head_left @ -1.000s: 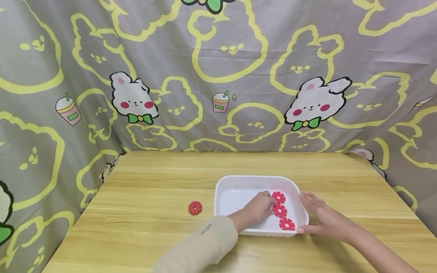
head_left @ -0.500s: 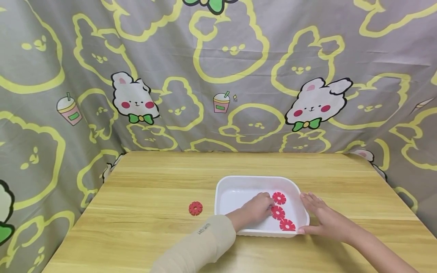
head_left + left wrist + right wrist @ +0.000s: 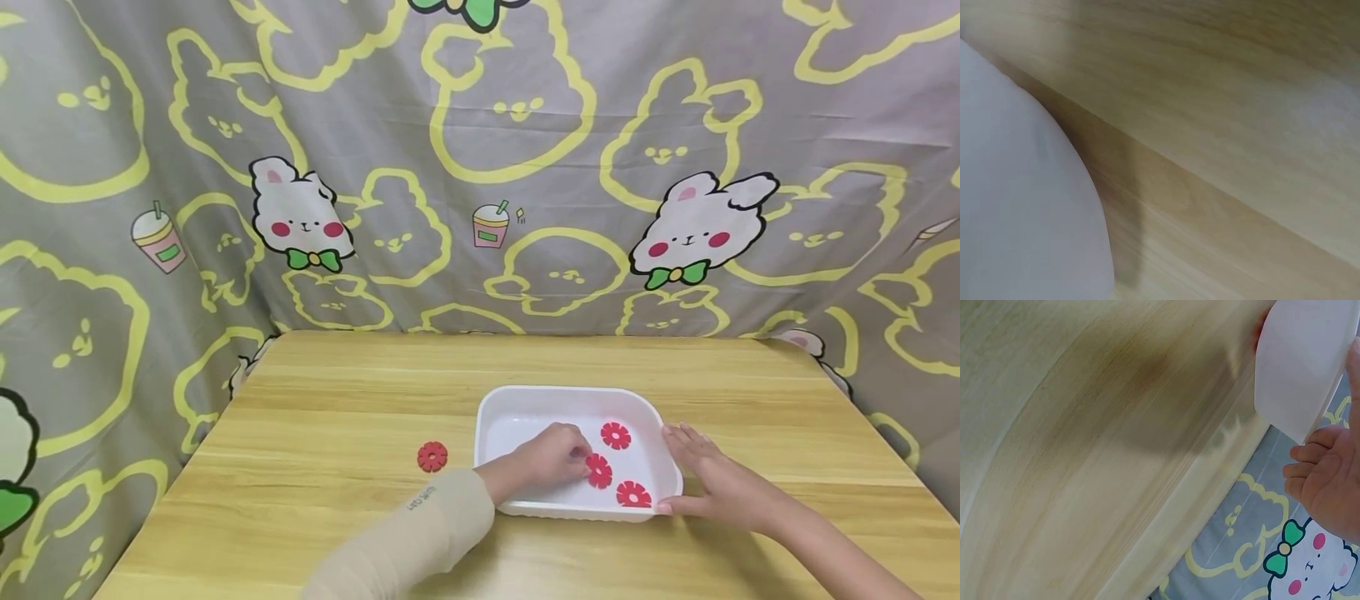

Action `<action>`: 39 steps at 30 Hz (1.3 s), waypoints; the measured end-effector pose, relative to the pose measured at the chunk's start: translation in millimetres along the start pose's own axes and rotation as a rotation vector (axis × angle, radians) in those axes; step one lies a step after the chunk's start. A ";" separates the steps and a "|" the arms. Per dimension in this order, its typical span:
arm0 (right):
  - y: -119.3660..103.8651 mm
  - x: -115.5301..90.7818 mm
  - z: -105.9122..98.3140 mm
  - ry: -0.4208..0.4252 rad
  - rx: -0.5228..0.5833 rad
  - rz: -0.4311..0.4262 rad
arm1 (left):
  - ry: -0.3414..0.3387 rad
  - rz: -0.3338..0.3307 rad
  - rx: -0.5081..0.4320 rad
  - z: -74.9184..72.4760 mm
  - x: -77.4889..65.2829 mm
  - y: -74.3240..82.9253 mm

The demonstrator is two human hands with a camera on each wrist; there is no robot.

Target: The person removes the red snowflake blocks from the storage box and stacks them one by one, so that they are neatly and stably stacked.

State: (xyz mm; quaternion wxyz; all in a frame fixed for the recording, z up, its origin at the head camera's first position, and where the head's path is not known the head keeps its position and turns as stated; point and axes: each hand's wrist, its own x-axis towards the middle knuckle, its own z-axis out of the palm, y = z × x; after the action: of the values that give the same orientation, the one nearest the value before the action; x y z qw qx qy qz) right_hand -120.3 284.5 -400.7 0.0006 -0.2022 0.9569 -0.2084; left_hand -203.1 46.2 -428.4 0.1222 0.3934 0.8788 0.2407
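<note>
In the head view my left hand (image 3: 553, 454) reaches into a white plastic tray (image 3: 555, 394). Its curled fingers pinch the left edge of a red notched snowflake disc (image 3: 600, 472) at the tray floor. Two more red discs lie flat inside, an upper one (image 3: 616, 436) and a lower one (image 3: 634, 494) by the front right corner. My right hand (image 3: 708, 482) rests against the tray's right end, fingers extended along the wall and thumb at the front corner. The right wrist view shows the right hand (image 3: 1329, 478) beside the tray wall (image 3: 1300, 359).
Left of the tray, a separate red disc (image 3: 432, 457) lies on the wooden table (image 3: 330, 400). Behind the table hangs a grey curtain (image 3: 525, 200) with rabbit prints. A pale rounded surface (image 3: 1022, 187) fills the left of the left wrist view.
My left hand has shifted left inside the tray, and the middle disc has come left with it, away from the other two. The right hand has stayed at the tray's end.
</note>
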 end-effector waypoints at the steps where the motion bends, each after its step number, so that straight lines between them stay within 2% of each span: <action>1: 0.2 -0.1 0.0 0.000 0.000 0.000 | 0.004 0.005 -0.004 -1.2 -1.0 -0.4; 5: 1.2 -0.9 0.7 0.004 0.000 -0.005 | 0.014 0.014 -0.015 -6.0 -5.8 -2.4; 11: 1.5 -0.8 0.8 0.001 -0.004 -0.002 | 0.054 -0.010 -0.096 -14.0 -13.7 -7.9; 18: 2.1 -0.8 1.2 0.001 0.001 -0.002 | 0.155 0.071 -0.152 -26.5 -23.0 -14.9; 26: 1.8 -0.8 1.0 0.003 0.001 -0.002 | 0.268 0.131 -0.218 -39.7 -38.6 -21.4; 30: 1.2 -0.9 0.8 0.004 0.000 -0.002 | 0.328 0.138 -0.238 -45.1 -46.5 -23.7; 39: 0.9 -0.2 1.0 -0.005 0.003 -0.003 | 0.415 0.107 -0.273 -49.4 -63.3 -35.0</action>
State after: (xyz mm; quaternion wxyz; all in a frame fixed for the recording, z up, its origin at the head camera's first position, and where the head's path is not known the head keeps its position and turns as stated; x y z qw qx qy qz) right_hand -120.4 284.9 -402.0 0.0028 -0.2043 0.9563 -0.2092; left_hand -203.4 -37.5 -402.8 -0.0220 0.3615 0.8222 0.4391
